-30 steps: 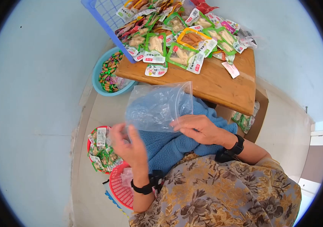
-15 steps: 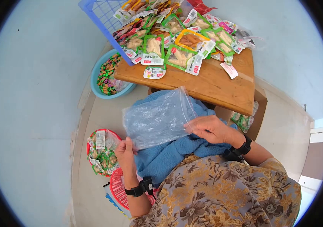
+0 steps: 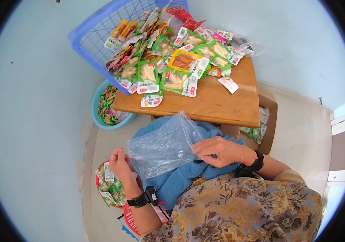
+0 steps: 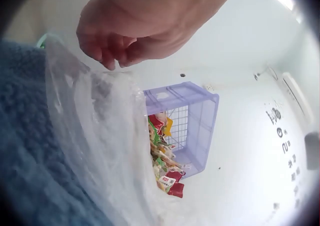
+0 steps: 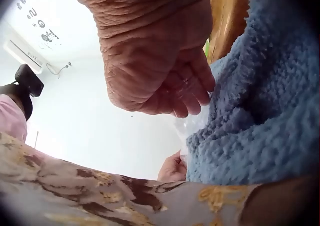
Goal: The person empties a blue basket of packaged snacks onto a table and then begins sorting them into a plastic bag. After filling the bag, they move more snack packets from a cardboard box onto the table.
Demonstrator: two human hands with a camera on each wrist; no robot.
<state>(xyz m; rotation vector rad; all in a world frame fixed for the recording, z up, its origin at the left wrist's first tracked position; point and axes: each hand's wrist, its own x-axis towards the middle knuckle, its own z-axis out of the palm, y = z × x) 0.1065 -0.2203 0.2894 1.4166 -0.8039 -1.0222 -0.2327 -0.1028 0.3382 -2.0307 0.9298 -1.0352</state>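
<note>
A clear zip bag lies slantwise over the blue fleece cloth on the person's lap, flat and with nothing visible inside. The right hand grips its zip edge at the right end, thumb and fingers together. At the bag's opposite end is the left hand, with fingers curled and tips pinched right at the edge. The left wrist view shows those fingertips against the top of the bag. In the right wrist view, the curled right fingers meet the plastic beside the fleece.
A wooden table ahead bears a tipped blue basket spilling packaged snacks. A light-blue basin of small wrapped items stands left of it. Red baskets sit at the lower left; a cardboard box is under the table's right side.
The left hand came to the bag's lower left end from beside it, then shifted slightly up and left. The bag tilted and flattened over the fleece. The head view has shifted, showing more of the basket.
</note>
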